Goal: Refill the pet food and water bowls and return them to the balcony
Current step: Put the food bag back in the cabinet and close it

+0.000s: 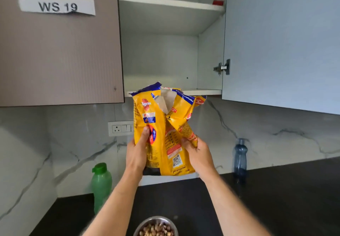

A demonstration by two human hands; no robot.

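Observation:
I hold a yellow pet food bag (165, 125) upright in the air in front of the open wall cupboard (160, 60). Its torn top gapes open just below the cupboard's lowest shelf. My left hand (138, 151) grips the bag's left side, thumb on the front. My right hand (197, 154) clutches the crumpled right side. Below, at the bottom edge of the view, a steel bowl (156, 226) full of brown kibble stands on the black counter (276, 199), between my forearms.
A green bottle (101, 184) stands on the counter to the left, a dark blue bottle (240, 158) by the marble wall on the right. The cupboard door (281, 42) hangs open to the right. A wall socket (120, 128) sits behind the bag.

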